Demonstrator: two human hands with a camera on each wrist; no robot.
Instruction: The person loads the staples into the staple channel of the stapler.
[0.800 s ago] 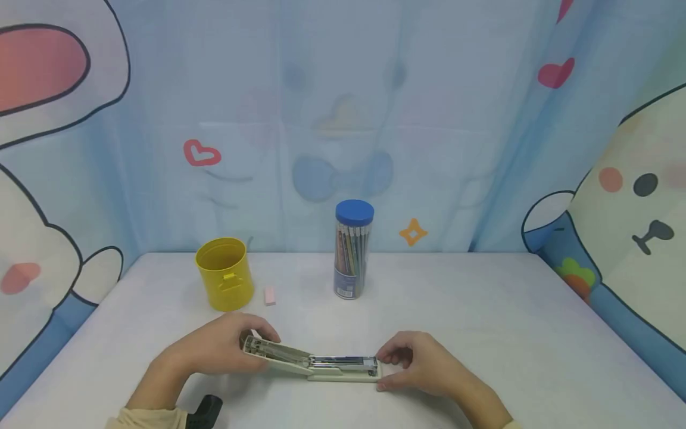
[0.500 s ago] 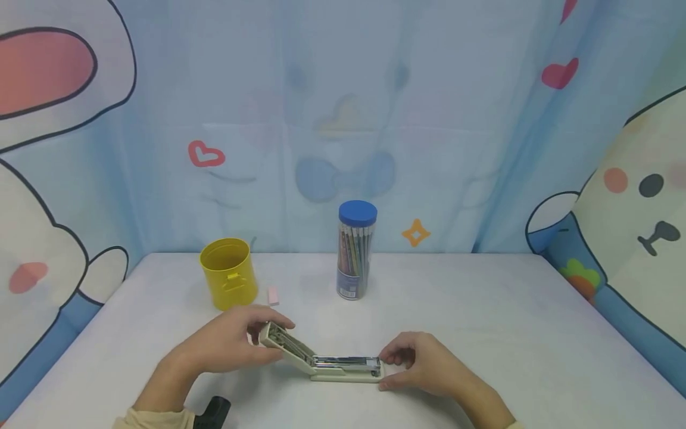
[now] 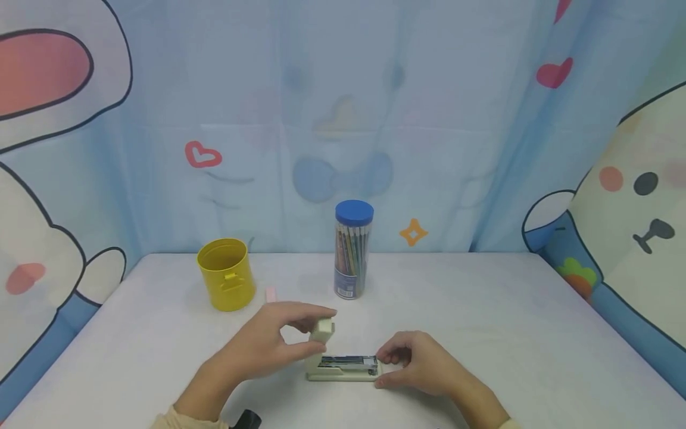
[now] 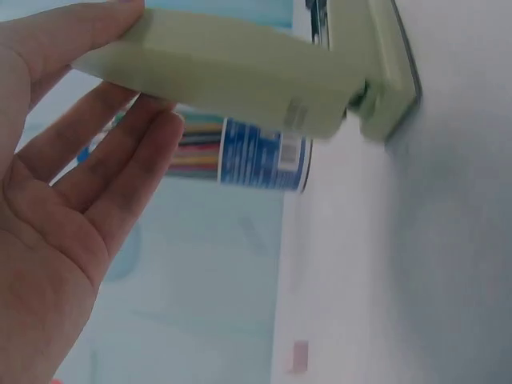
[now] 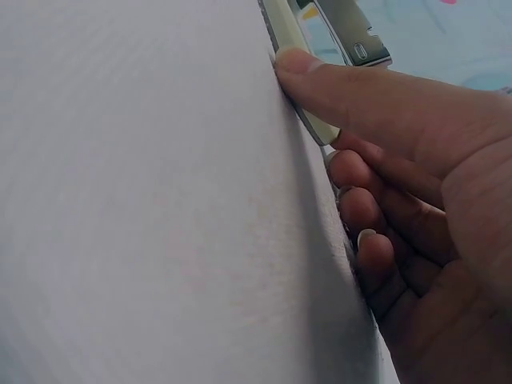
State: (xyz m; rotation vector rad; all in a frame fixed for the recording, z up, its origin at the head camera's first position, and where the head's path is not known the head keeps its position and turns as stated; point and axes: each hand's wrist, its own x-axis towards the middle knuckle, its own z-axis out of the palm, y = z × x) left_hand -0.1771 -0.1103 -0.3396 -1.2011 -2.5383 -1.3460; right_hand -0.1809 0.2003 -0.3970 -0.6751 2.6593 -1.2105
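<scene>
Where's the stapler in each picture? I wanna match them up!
Head: the stapler is near the bottom middle, between the left hand and right hand.
Left wrist: its raised top reaches across the upper part; its base is top right.
Right wrist: only part shows, at the top, right of centre.
Shared landmark: the white table, low in head, right in left wrist, left in right wrist.

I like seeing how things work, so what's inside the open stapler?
A long, shiny metal track lies along the lower part of the stapler. The left hand partly covers the raised top, whose inner side faces away. I can't tell if it's loaded.
</scene>
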